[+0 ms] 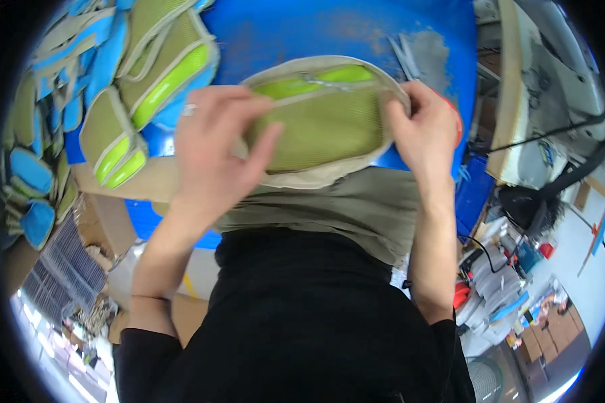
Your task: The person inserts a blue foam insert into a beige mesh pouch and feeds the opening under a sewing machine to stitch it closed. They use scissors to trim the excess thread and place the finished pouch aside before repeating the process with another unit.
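Note:
An olive-green mesh pouch with rounded ends, beige edging and a lime-green strip along its upper side lies in front of me at the table's near edge. A zipper runs beside the strip. My right hand pinches the pouch's right rim, thumb on the upper face and fingers behind it. At the left end, my left hand is blurred, with thumb and forefinger apart over the pouch; its other fingers are partly hidden. Just beyond the right hand lie scissors, their blades pointing away and a red handle partly covered by that hand.
The blue table has worn patches. Several green and blue pouches are heaped at the left, over a cardboard box. On the right stands a pale machine with a black cable. Stacked bundles sit lower right.

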`<state>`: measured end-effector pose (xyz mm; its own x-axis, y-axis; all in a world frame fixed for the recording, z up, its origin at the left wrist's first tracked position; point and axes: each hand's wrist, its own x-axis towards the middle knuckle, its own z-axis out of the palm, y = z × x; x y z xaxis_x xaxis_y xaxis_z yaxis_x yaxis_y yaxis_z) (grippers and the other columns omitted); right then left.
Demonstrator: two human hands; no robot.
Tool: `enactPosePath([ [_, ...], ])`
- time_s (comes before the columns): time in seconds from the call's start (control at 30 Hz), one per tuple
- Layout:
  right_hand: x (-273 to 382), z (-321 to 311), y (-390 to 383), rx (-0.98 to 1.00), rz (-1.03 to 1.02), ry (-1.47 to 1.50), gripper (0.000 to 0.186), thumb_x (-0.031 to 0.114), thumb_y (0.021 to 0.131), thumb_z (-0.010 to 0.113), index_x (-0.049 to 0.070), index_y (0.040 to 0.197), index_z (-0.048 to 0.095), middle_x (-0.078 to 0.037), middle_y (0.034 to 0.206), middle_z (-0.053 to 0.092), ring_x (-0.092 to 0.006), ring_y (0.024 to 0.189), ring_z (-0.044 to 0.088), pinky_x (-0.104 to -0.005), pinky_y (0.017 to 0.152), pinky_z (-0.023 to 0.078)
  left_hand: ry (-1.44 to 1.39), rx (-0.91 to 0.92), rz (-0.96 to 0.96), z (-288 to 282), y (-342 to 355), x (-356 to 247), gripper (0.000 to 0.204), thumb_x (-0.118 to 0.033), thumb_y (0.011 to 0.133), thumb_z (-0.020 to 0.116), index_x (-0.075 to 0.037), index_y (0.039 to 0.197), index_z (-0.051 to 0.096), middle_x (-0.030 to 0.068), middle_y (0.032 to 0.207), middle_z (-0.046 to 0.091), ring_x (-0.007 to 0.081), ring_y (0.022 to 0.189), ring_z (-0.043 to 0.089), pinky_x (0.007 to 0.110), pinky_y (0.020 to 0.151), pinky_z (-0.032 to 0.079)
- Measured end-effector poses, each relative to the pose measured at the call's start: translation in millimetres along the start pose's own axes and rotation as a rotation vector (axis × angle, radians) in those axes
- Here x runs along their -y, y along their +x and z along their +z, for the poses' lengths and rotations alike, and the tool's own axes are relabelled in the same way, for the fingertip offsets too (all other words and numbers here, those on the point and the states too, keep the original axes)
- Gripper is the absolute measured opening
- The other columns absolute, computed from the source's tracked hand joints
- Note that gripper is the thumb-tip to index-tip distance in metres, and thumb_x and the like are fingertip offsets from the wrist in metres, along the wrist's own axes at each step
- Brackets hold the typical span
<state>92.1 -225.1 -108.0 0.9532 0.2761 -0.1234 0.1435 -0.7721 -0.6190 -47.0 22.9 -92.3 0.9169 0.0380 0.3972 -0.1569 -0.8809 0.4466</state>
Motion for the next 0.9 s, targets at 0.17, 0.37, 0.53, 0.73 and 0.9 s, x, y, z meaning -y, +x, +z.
enactPosePath([
  [0.17,19.1,6.6,-17.3,-0.221,-0.427,-0.019,0.022,0.013,0.084,0.073,0.013,0.106,0.075,-0.008,0.098,0.07,-0.0302,0.091,0.067,-0.0415,0.081,0.054,-0.173,0.022,-0.642,-18.2,-41.1,6.2,0.054,-0.02,0.078,0.09,-0.002,0.122,0.064,0.0046,0.082,0.063,0.0126,0.068,0.059,0.027,0.061,0.049],
  [0.37,86.0,46.3,-43.4,0.125,-0.828,-0.073,0.031,0.012,0.079,0.072,0.017,0.11,0.075,-0.006,0.098,0.065,-0.026,0.096,0.064,-0.0403,0.084,0.048,-0.345,0.004,-0.758,-0.4,-44.9,9.8,0.036,-0.008,0.087,0.076,0.0,0.121,0.067,0.0035,0.071,0.065,0.0088,0.058,0.058,0.026,0.057,0.049],
  [0.53,80.8,73.7,-43.1,0.18,-0.772,-0.207,0.033,0.015,0.081,0.068,0.019,0.113,0.077,-0.006,0.094,0.065,-0.0259,0.097,0.064,-0.0408,0.083,0.047,-0.439,-0.02,-0.776,2.7,-51.1,24.5,0.03,-0.004,0.089,0.069,0.0,0.119,0.07,0.0022,0.069,0.066,0.0047,0.059,0.054,0.024,0.057,0.045],
  [0.73,82.7,75.8,-43.2,0.191,-0.709,-0.175,0.03,0.014,0.082,0.069,0.02,0.11,0.079,-0.006,0.092,0.066,-0.0266,0.095,0.065,-0.0421,0.082,0.047,-0.519,-0.045,-0.816,6.8,-55.6,31.2,0.031,-0.004,0.088,0.068,0.0,0.119,0.07,-0.0005,0.068,0.065,0.0026,0.06,0.052,0.023,0.057,0.043],
  [0.9,80.7,71.7,-42.3,0.211,-0.676,-0.104,0.026,0.015,0.084,0.072,0.017,0.109,0.078,-0.007,0.093,0.067,-0.0276,0.096,0.066,-0.0429,0.083,0.048,-0.515,-0.028,-0.821,7.0,-52.7,30.5,0.031,-0.004,0.089,0.069,-0.001,0.119,0.07,-0.0019,0.067,0.066,0.0022,0.058,0.05,0.022,0.057,0.043],
])
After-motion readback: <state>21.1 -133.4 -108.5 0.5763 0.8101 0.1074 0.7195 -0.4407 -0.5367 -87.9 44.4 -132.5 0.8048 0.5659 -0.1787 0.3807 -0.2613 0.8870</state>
